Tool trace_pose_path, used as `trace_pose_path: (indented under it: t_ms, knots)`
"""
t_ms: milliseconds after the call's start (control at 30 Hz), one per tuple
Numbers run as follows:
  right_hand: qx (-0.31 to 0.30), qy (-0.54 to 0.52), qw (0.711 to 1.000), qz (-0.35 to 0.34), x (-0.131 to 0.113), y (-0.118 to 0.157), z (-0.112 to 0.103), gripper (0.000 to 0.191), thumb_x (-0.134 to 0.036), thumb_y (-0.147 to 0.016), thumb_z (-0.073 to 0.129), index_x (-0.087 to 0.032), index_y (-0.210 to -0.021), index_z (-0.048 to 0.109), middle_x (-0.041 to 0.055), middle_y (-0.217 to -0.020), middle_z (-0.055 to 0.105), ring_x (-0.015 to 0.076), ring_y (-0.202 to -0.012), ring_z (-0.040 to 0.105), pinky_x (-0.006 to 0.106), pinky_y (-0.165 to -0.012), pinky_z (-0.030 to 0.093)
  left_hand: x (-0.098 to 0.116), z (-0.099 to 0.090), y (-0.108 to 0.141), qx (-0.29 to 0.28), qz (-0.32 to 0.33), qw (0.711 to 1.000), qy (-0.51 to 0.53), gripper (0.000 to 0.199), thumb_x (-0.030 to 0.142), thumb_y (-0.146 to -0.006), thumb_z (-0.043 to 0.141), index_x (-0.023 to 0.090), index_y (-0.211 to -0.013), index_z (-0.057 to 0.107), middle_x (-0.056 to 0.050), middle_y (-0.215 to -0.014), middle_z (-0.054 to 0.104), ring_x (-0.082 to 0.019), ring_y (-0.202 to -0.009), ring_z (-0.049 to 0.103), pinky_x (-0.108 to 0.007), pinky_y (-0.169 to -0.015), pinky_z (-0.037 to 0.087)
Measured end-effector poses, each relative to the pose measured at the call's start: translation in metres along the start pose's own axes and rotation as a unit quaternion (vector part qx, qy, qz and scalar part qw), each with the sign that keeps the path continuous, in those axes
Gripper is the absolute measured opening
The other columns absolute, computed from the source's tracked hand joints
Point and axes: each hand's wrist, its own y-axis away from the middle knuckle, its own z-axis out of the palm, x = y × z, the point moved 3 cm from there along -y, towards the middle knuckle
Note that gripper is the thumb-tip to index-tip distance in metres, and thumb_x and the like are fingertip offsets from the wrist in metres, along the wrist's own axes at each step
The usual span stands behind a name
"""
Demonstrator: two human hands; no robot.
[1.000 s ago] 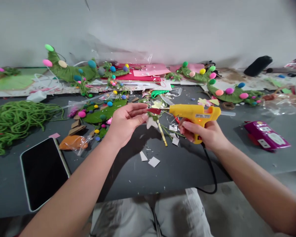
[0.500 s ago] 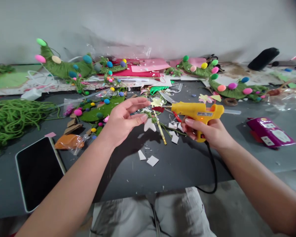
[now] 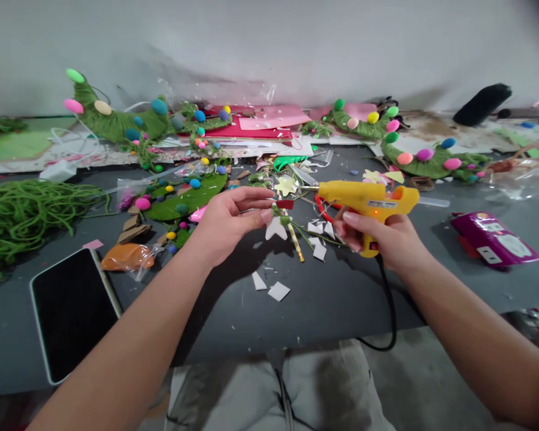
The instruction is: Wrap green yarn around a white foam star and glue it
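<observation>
Wrapped around the handle of a yellow hot glue gun is my right hand; the nozzle points left. My left hand is closed in a pinch over the middle of the table, with a small dark red piece at its fingertips. A short gap separates that piece from the nozzle. Just below the left fingertips are a white star and a bit of green yarn; I cannot tell whether the fingers touch them. A patterned yellow pencil and a pale yellow flower cutout lie close by.
Green yarn and a tablet-like device lie at left. White scraps dot the middle, near red-handled scissors. A purple packet is at right. Green crescents with coloured balls line the back. The gun's cord hangs over the front edge.
My right hand has drawn the glue gun slightly right, so its nozzle is now apart from the red piece. My left hand, still pinching, has lowered slightly and the red piece has turned.
</observation>
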Motion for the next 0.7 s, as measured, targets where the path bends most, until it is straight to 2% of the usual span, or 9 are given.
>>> trace_pose_path:
  t_ms: [100, 333, 700]
  knots:
    - [0.001, -0.013, 1.0, -0.01, 0.0, 0.001, 0.0, 0.029, -0.041, -0.089, 0.074, -0.017, -0.075, 0.066, 0.0005, -0.07, 0.063, 0.0073, -0.046, 0.052, 0.021, -0.041, 0.036, -0.002, 0.0, -0.001, -0.007, 0.007, 1.0, 0.001, 0.036, 0.023, -0.068, 0.094, 0.022, -0.101, 0.081, -0.005, -0.1, 0.077, -0.018, -0.097, 0.071, -0.024, -0.078, 0.059]
    - [-0.017, -0.016, 0.999, 0.04, 0.007, 0.003, 0.009, 0.028, -0.043, -0.086, 0.078, -0.019, -0.082, 0.066, 0.0, -0.067, 0.062, 0.0099, -0.051, 0.054, 0.022, -0.045, 0.045, -0.001, 0.004, 0.001, 0.0, 0.01, 1.0, 0.007, 0.032, 0.022, -0.068, 0.094, 0.022, -0.098, 0.081, -0.004, -0.093, 0.076, -0.015, -0.089, 0.07, -0.025, -0.077, 0.062]
    - [-0.063, 0.054, 0.997, -0.009, 0.005, 0.003, 0.014, 0.035, -0.042, -0.094, 0.068, -0.019, -0.069, 0.058, -0.0016, -0.055, 0.055, 0.0099, -0.05, 0.05, 0.024, -0.05, 0.044, 0.005, 0.008, 0.004, -0.014, 0.021, 1.0, 0.007, 0.029, 0.02, -0.069, 0.094, 0.024, -0.096, 0.081, -0.002, -0.094, 0.076, -0.012, -0.088, 0.07, -0.02, -0.076, 0.061]
